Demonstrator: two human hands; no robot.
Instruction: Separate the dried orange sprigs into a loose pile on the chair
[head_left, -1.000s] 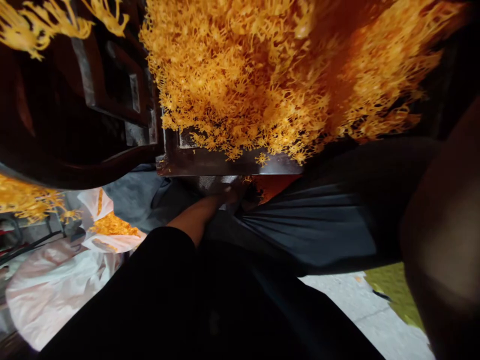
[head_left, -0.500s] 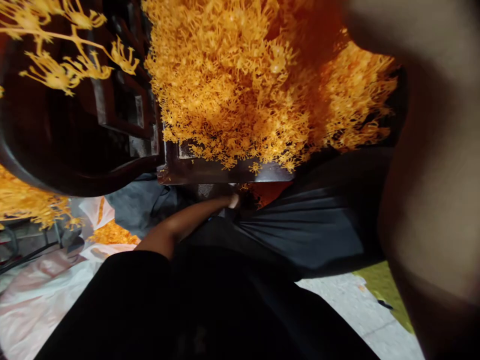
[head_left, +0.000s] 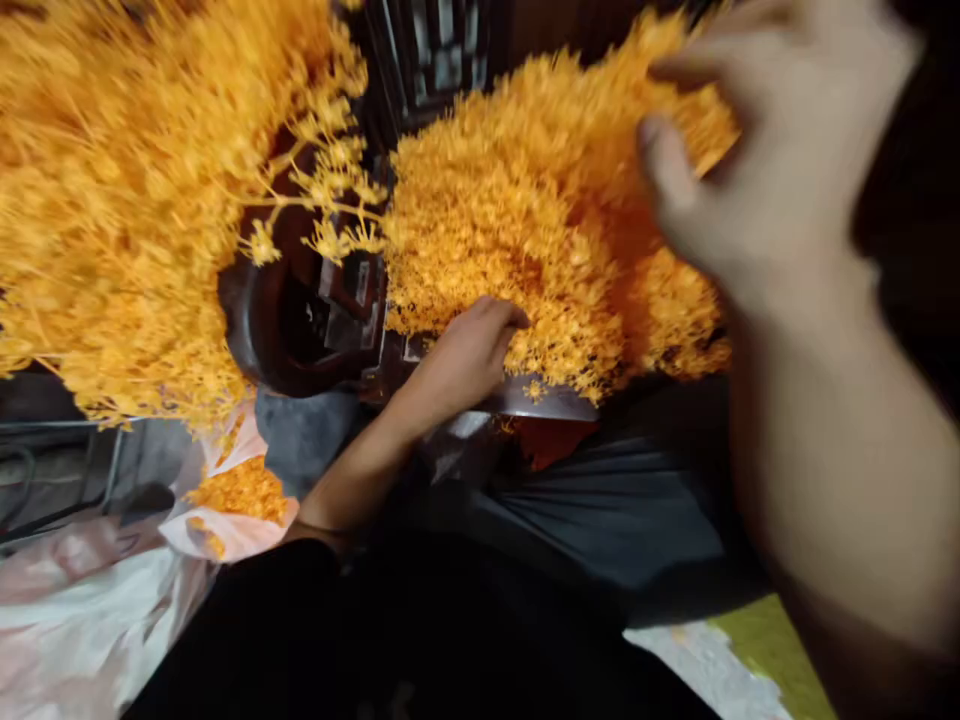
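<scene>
Left hand (head_left: 476, 345) is touching orange sprigs (head_left: 487, 225), perhaps steadying them, grip unclear; right hand (head_left: 772, 160) is hovering, thumb spread.

No text, label, brand, number or sign is legible. The white plastic bag (head_left: 97, 622) bears a faint reddish mark (head_left: 130, 543), too blurred to read.

Close head-worn view, forward-down over both hands (head_left: 470, 352)
</scene>
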